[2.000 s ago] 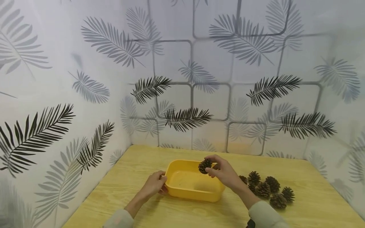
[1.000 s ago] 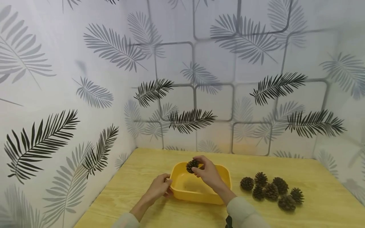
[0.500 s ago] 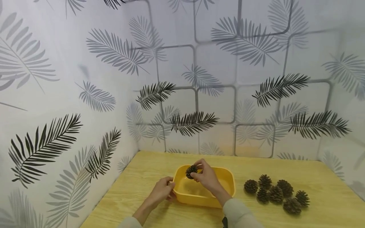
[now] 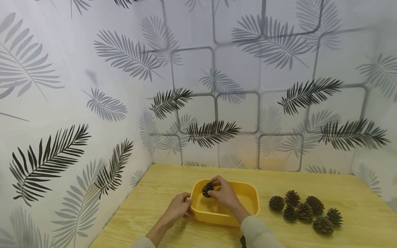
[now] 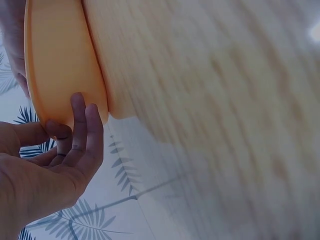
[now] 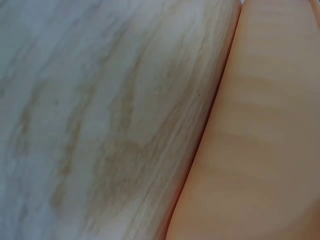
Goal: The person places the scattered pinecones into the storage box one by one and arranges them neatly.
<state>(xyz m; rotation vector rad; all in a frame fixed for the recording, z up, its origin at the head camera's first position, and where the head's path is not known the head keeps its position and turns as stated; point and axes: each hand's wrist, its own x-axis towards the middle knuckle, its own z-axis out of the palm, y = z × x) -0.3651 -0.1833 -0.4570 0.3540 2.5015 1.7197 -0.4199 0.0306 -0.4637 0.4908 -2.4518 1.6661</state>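
A yellow rectangular plastic tub (image 4: 214, 218) stands on the table. My left hand (image 4: 178, 208) grips its left end; in the left wrist view the thumb is at the rim and the fingers (image 5: 93, 131) lie against the outer wall. Between the thumb and fingers of my right hand (image 4: 226, 195) is a brown pine cone (image 4: 207, 190), held inside the tub's outline near the left end. No other cone shows in the visible part of the tub. The right wrist view has only the tub's side wall (image 6: 255, 125) and tabletop, with the right hand out of frame.
Several pine cones (image 4: 304, 212) lie grouped on the wood-patterned table (image 4: 167, 175), to the right of the tub. Pale walls (image 4: 235, 75) printed with leaves rise behind the table and along its left and right sides.
My right hand has carried the pine cone from above the tub's right part leftward and lowered it slightly. The left hand keeps its grip at the tub's left end. The head view has shifted.
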